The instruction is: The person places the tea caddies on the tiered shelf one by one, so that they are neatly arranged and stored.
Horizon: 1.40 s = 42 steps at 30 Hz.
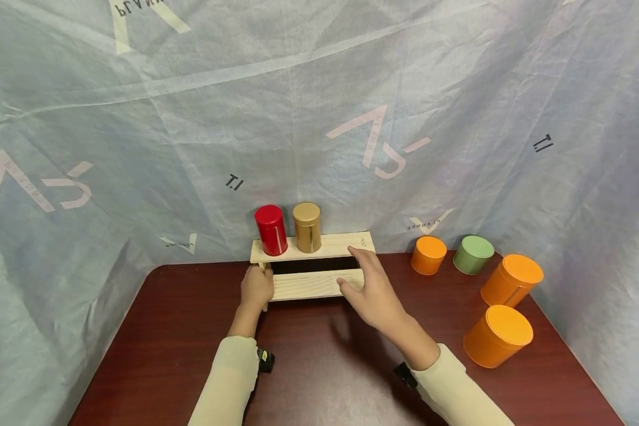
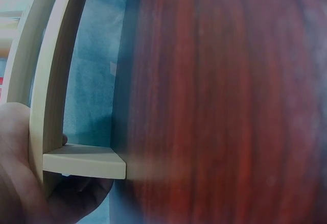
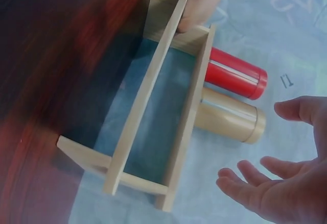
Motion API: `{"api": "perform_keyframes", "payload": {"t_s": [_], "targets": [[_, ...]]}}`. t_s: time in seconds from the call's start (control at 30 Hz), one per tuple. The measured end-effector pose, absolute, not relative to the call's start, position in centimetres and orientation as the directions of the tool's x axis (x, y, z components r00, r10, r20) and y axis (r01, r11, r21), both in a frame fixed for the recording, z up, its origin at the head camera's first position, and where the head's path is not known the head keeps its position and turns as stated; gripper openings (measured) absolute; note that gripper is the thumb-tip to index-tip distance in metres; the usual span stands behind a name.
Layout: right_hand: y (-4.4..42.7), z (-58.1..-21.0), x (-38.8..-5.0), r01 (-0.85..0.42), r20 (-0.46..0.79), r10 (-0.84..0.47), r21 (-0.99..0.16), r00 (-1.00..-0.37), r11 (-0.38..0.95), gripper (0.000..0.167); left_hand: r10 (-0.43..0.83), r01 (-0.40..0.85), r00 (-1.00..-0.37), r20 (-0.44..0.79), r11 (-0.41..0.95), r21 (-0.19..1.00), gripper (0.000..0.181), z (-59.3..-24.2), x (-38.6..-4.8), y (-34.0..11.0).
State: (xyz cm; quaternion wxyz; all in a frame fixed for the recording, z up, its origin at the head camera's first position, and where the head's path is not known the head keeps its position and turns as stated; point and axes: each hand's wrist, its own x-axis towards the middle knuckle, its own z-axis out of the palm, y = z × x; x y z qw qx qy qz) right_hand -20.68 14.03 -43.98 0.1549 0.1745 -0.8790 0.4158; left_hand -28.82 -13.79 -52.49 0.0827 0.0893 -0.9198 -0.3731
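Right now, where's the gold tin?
In the head view, the gold tin stands near the middle of the wooden rack's top shelf, just right of the red tin, with the cloth backdrop behind.

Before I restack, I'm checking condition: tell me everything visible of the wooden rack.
The rack is pale, grained, apparently wooden: two long boards, the upper set behind the lower, on end supports. It stands upright on the dark red table. The upper board, marked near its right end, bears a red tin and a gold tin; the left hand grips the rack's left end.
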Motion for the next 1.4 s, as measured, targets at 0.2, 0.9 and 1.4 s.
{"api": "perform_keyframes", "payload": {"t_s": [0.2,0.9,1.4], "targets": [[15.2,-43.3,-19.9,-0.445,0.429,-0.183,-0.66,-0.884,0.605,0.066,-0.227,-0.109,-0.972,0.068,0.685,0.72,0.043,-52.5,-28.9,-13.9],[20.2,-42.7,-17.0,-0.405,0.401,-0.193,-0.553,-0.896,0.728,0.052,-0.218,-0.11,-0.975,0.048,0.655,0.748,0.042,-52.7,-29.0,-14.0],[23.1,-44.1,-14.5,-0.351,0.353,-0.185,-0.493,-0.917,0.796,0.052,-0.23,-0.114,-0.972,0.053,0.657,0.745,0.038,-52.7,-29.0,-13.9]]}}
